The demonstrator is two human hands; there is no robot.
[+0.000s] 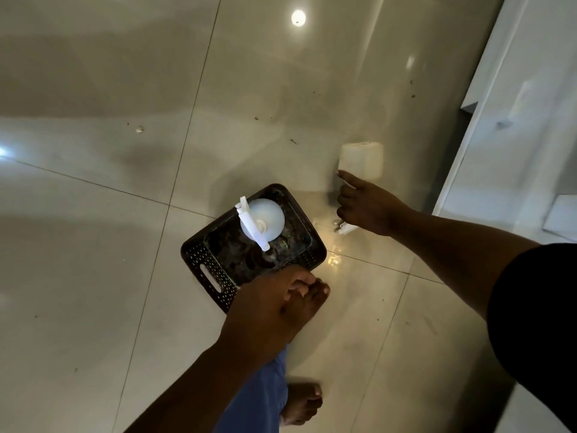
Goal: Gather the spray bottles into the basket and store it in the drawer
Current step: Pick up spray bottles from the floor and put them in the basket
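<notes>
A dark perforated basket (218, 270) with a slot handle hangs above the tiled floor, and my left hand (274, 304) is closed on its near rim. Inside it stands a round white spray bottle (265, 218) with a white trigger head. To the right, my right hand (365, 204) grips a second spray bottle (362, 159) by its neck. That bottle has a squarish translucent white body pointing away from me, and its white nozzle sticks out below my hand. It is held in the air, just right of the basket.
Glossy beige floor tiles (125, 182) carry a few specks of dirt. White cabinet fronts (524, 120) run along the right edge. My bare feet (304, 404) and a blue trouser leg show at the bottom.
</notes>
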